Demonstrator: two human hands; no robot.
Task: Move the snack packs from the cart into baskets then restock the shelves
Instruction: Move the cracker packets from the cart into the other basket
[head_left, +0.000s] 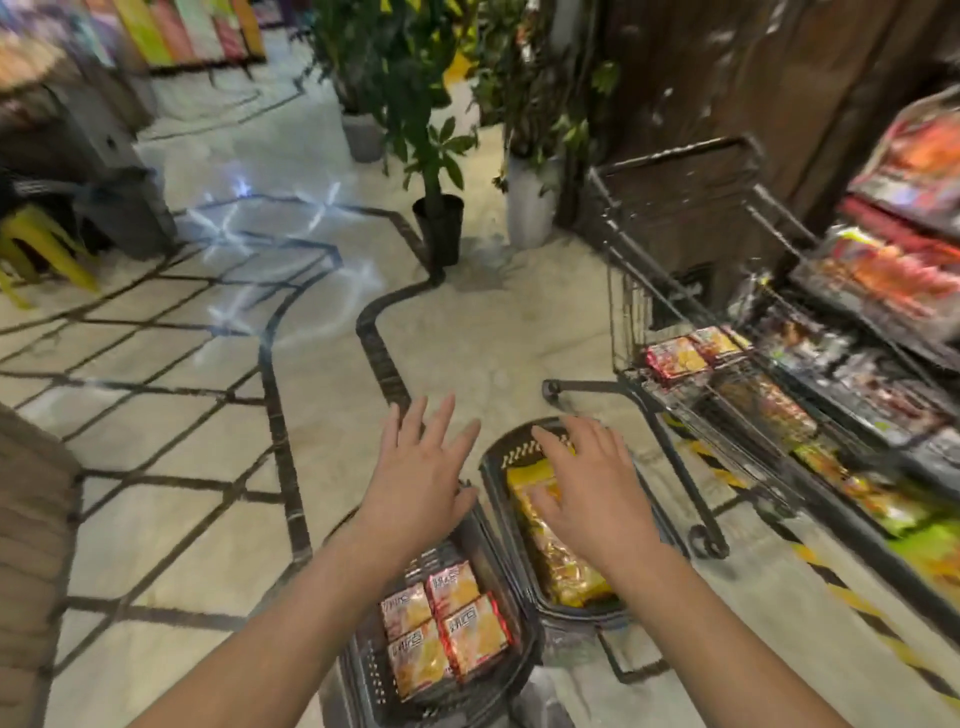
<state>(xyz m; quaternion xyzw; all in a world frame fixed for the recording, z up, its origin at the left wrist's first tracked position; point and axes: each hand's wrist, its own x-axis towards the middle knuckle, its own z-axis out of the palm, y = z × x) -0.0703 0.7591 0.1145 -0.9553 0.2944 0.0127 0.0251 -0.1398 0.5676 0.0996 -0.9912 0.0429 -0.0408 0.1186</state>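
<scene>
Two dark plastic baskets sit on the floor below me. The left basket (498, 670) holds several red-and-yellow snack packs (447, 629). The right basket (511, 447) is filled with yellow packs (563, 566). My left hand (421, 473) hovers open above the left basket's far end, fingers spread and holding nothing. My right hand (587, 488) is open over the yellow packs in the right basket; I cannot tell whether it touches them. The wire cart (691, 322) stands to the right with red snack packs (675, 356) lying in it.
Shelves (883, 312) stocked with packaged snacks run along the right edge, bordered by yellow-black floor tape (852, 603). Potted plants (441, 228) stand ahead beyond the cart. A yellow stool (41, 249) and a grey counter sit at the far left. Tiled floor stretches to the left.
</scene>
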